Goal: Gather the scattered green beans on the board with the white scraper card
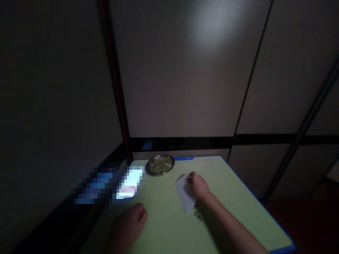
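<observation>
A white sheet [184,195] is pinched at its upper edge by the right grip [200,187]; dark bits [198,216] are scattered at the sheet's 5 o'clock; a metal dish [161,174] is set at the grip's 10 o'clock on the tabletop [230,204]; at 8 o'clock, the left grip [131,220] is curled closed.

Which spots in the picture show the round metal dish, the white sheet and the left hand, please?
Round metal dish [153,173]: head view, near rim.
White sheet [184,197]: head view, uncovered middle.
Left hand [131,217]: head view, back of the hand.
</observation>
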Demonstrator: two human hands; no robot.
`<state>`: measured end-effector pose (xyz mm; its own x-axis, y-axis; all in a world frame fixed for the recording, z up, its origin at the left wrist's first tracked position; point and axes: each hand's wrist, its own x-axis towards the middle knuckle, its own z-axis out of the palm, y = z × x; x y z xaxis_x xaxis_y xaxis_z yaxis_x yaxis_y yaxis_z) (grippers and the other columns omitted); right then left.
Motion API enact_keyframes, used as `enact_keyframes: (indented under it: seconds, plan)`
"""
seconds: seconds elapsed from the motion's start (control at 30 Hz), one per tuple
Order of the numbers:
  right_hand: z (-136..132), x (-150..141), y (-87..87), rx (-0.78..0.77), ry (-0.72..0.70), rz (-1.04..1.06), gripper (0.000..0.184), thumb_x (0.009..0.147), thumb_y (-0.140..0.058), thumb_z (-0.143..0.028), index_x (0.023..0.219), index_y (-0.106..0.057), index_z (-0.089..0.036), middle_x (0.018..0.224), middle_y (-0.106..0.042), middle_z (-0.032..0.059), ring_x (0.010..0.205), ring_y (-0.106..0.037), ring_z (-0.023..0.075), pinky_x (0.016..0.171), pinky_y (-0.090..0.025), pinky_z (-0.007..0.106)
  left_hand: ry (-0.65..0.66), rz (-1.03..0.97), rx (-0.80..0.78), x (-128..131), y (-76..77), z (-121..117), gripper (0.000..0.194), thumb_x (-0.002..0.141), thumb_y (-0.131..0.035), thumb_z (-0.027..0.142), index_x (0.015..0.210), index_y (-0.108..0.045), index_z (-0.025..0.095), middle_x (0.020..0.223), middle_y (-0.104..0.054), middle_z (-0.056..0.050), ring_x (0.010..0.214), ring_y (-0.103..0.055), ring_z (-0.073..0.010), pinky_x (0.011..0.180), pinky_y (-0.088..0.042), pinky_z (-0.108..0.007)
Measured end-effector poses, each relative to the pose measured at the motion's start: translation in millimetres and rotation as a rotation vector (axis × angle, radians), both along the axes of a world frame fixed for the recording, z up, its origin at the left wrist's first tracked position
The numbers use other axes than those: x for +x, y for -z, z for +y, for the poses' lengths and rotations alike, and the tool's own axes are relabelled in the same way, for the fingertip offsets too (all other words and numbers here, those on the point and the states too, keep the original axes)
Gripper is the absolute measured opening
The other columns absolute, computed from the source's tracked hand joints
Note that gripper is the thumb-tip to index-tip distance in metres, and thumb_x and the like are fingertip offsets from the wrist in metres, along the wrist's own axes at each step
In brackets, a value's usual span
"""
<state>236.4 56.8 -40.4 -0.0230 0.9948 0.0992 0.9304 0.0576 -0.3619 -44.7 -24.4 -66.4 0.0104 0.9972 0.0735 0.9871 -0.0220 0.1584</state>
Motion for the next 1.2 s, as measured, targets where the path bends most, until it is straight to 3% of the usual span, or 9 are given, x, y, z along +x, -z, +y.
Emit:
enact_keyframes:
  seconds: [0.23,0.53,0.9,1.2]
  plan:
    - [3.9,15.6,1.3,-0.010,0.040,-0.029,0.025,0.092,-0.043,-0.027,0.109,-0.053,-0.012,0.098,-0.068,0.0169,0.093,-0.064,0.0229,0.074,-0.041,0.029,-0.004,0.004,0.043,-1.3,5.2,2.0,0.025,0.086,-0.037,0.030,0.067,-0.051,0.021,0.062,-0.059,0.000,0.056,-0.049,-0.0116,0.055,-0.020,-0.026]
    - [4.7,38.6,3.8,0.004,0.099,-0.052,0.025,0.093,-0.042,-0.027,0.108,-0.054,-0.011,0.099,-0.069,0.0170,0.095,-0.064,0.0235,0.075,-0.042,0.030,-0.012,0.015,0.028,0.4,0.6,0.8,0.025,0.087,-0.038,0.029,0.067,-0.051,0.021,0.063,-0.061,0.001,0.056,-0.049,-0.0110,0.055,-0.020,-0.025]
    - [6.3,75.0,12.8,-0.025,0.185,-0.056,0.028,0.094,-0.041,-0.030,0.110,-0.054,-0.011,0.101,-0.068,0.0174,0.097,-0.064,0.0235,0.077,-0.041,0.028,0.003,0.005,0.061,-4.6,10.9,6.5,0.026,0.086,-0.037,0.032,0.067,-0.052,0.021,0.063,-0.061,0.001,0.056,-0.050,-0.0118,0.055,-0.020,-0.027]
    - [2.5,98.8,20.2,-0.042,0.250,-0.026,0.029,0.093,-0.043,-0.031,0.111,-0.055,-0.011,0.101,-0.069,0.0172,0.097,-0.064,0.0236,0.077,-0.041,0.028,-0.002,0.016,0.045,-2.0,4.4,3.3,0.027,0.086,-0.036,0.031,0.068,-0.052,0.022,0.064,-0.062,-0.001,0.058,-0.052,-0.0131,0.055,-0.020,-0.027]
